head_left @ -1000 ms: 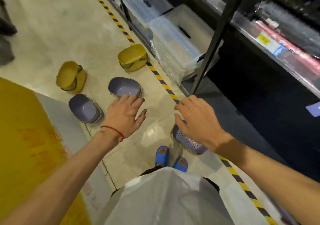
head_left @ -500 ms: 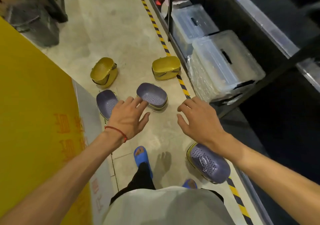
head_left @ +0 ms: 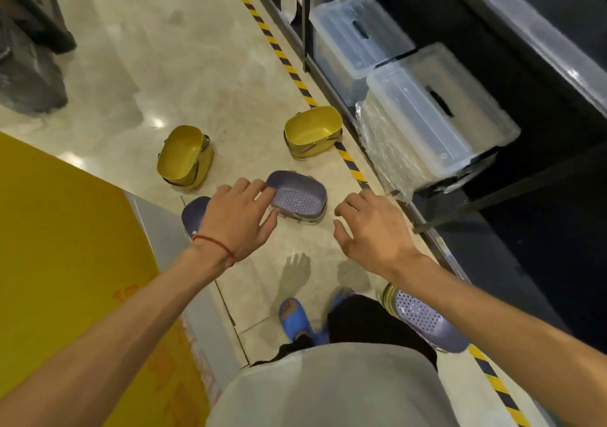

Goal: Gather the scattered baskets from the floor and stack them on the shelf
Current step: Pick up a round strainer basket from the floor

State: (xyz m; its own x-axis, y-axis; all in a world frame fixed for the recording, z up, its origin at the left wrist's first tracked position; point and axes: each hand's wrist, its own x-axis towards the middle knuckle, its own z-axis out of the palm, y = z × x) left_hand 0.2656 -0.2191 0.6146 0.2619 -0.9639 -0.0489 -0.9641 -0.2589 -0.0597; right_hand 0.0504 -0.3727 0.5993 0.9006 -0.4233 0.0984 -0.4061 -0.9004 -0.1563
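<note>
From the head camera, we are looking down at our two bare hands reaching out over a pale tiled floor (head_left: 184, 65). Our left hand (head_left: 241, 221) is hovering with fingers spread and empty, its fingertips lying over the near rim of a purple basket (head_left: 300, 200) that is sitting upright, its dotted bottom showing. Our right hand (head_left: 369, 229) is hanging open too, palm down, just beside that basket and holding nothing.

A second purple basket (head_left: 193, 211) is peeking out from behind our left wrist (most of it is hidden). A third purple basket (head_left: 427, 320) is lying near our blue sandal (head_left: 294, 318), partly under our right forearm and touching the black and yellow striped tape (head_left: 285, 61). Farther off, two yellow baskets are resting on the floor: one (head_left: 184, 155) tipped on its side, the other (head_left: 312, 130) by the tape.

Right of the tape, the dark shelf (head_left: 492, 196) is holding two clear plastic bins (head_left: 430, 111) at floor level. A yellow board (head_left: 59, 246) is filling the left.
</note>
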